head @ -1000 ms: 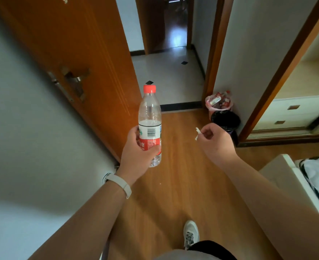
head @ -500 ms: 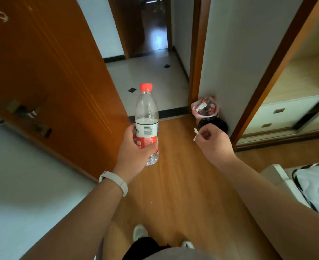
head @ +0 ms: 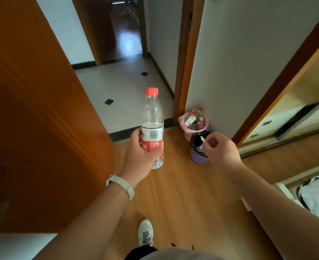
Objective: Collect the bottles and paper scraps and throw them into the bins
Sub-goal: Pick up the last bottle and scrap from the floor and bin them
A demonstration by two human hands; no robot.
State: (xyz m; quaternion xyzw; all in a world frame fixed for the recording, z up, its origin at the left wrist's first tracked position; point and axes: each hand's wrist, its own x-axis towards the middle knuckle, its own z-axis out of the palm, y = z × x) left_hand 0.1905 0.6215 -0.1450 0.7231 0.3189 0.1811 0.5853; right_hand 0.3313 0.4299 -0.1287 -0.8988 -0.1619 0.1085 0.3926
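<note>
Two bins nearer than a moment ago, left hand (head: 140,156) curled round the upright bottle (head: 152,117) at its label, right hand (head: 220,152) pinching a paper scrap (head: 202,140), now over the purple bin (head: 198,157), pink bin (head: 187,135) just behind.

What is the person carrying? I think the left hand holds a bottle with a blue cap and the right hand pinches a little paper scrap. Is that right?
Almost. The head view shows that the bottle in the left hand has a red cap, not a blue one. The rest is right: the right hand pinches a little paper scrap.
</note>
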